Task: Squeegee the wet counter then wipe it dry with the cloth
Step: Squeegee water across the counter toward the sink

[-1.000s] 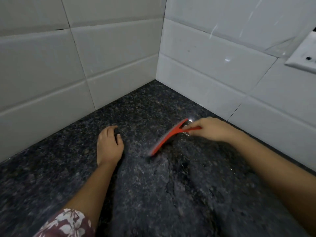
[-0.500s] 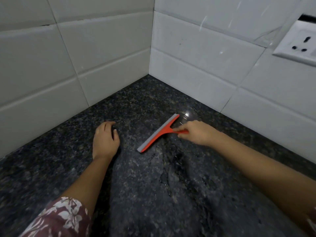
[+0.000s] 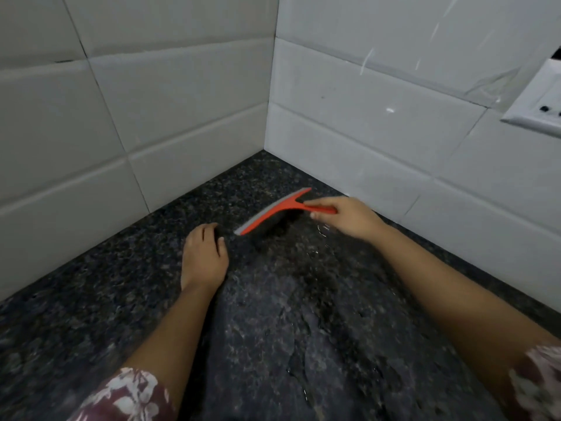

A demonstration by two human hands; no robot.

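Granite counter (image 3: pixel 121 299) fills the view, dark and speckled, and runs beyond both sets of fingers to a corner of white tiled walls (image 3: pixel 151 101). A wet patch (image 3: pixel 288 329) spreads on the stone behind the right fingers, back toward the person, with bright beads of water just under that hand.

The left hand (image 3: pixel 203 256) rests palm-down on the stone, its fingers loose and holding nothing, their tips just beside the blade's near end. The right hand (image 3: pixel 343 220) pinches the handle of the red squeegee (image 3: pixel 273 212). The grey-edged blade reaches ahead and left of those fingers. There is a shadow beneath it, and I cannot tell whether the edge touches the stone. No cloth is in view. A wall socket (image 3: pixel 537 110) sits up and right of the right fingers.

The risks, as I judge them:
- So light a pinch could let the blade skip and leave streaks.
- A pull toward the left fingertips could run water over them.
- A brisk flick could spatter the socket.
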